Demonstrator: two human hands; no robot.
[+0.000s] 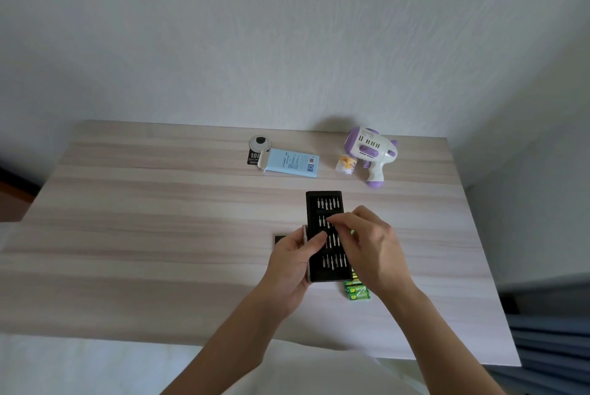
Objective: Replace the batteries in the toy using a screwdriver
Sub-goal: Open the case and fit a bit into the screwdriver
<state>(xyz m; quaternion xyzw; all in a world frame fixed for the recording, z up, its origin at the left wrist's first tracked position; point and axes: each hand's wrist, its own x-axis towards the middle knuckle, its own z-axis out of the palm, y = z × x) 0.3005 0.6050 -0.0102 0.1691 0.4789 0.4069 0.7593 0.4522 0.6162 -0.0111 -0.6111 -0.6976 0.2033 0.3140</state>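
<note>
A black tray of screwdriver bits is pulled out of its sleeve near the middle of the wooden table. My left hand grips the tray's left edge, with the grey screwdriver handle alongside my fingers. My right hand hovers over the tray, fingertips pinching at a bit in the second row. A white and purple toy gun lies at the back right with a small yellow-labelled bottle beside it. Green batteries lie just below the tray, partly hidden by my right wrist.
A light blue box lies at the back centre, overlapping a dark card with a round white item. The table stands against a pale wall. A dark blue object stands past the table's right edge.
</note>
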